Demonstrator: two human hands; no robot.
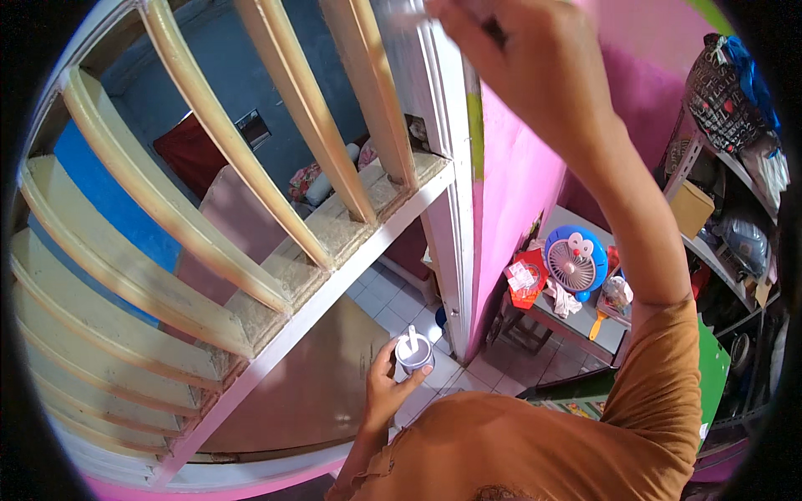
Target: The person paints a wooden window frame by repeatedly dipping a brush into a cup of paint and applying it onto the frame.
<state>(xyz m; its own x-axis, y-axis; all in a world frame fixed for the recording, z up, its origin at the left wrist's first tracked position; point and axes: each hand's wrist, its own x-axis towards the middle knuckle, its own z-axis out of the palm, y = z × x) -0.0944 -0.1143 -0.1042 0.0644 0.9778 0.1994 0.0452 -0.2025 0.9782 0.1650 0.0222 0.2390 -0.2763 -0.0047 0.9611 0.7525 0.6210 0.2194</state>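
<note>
My left hand point(385, 391) is wrapped round a small pale cup point(416, 362) low in the middle of the view. White stuff coats the inside of the cup, and a white stick point(413, 336) stands in it, leaning on the rim. My right hand point(539, 71) is raised high at the top edge, beside the upper part of a white door-frame post point(452, 104). Its fingers are curled and pressed together. A blurred pale shape shows by the fingertips, but the picture's edge cuts it off, so I cannot make out what they hold.
Cream slats point(242, 159) stand in a dusty ledge point(330, 280) on the left, above a brown door panel point(309, 367). Right of the pink wall point(514, 192), a table point(597, 334) holds a blue character fan point(576, 259). Loaded shelves point(710, 250) line the far right.
</note>
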